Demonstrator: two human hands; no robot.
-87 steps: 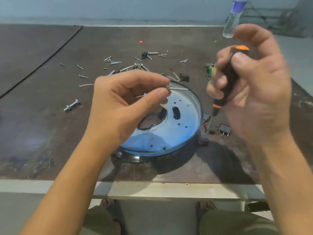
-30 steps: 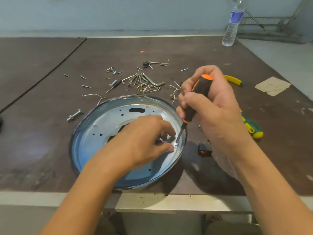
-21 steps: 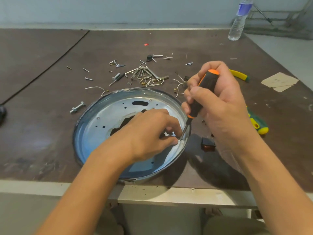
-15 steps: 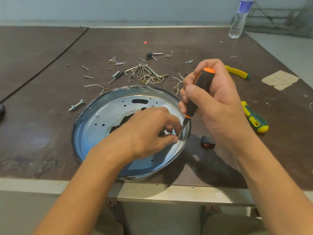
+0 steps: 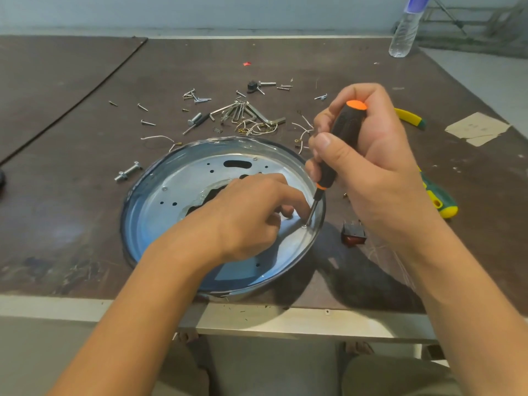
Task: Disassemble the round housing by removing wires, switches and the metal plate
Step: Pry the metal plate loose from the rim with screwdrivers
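The round housing [image 5: 134, 201] lies open-side up near the table's front edge, with the silver metal plate [image 5: 183, 181] inside it. My right hand [image 5: 374, 170] grips a black-and-orange screwdriver [image 5: 344, 124] held upright. Its tip sits on a screw [image 5: 304, 226] at the plate's right rim. My left hand [image 5: 245, 212] rests on the plate with loosely curled fingers, its index fingertip against the screwdriver shaft. A red-and-black switch [image 5: 353, 233] lies on the table right of the housing. Loose white wires [image 5: 157, 137] lie behind it.
Allen keys [image 5: 245, 112], several screws and a bolt [image 5: 128, 172] are scattered behind the housing. A green-and-yellow screwdriver [image 5: 440, 198] and a yellow-handled tool [image 5: 408, 117] lie to the right, near a cardboard scrap [image 5: 477, 130]. A water bottle [image 5: 404, 32] stands far right.
The housing has been laid flat and both hands came down onto it. Over the last second the screwdriver tip has stayed on the rim screw, and my left thumb and index have loosened beside it.
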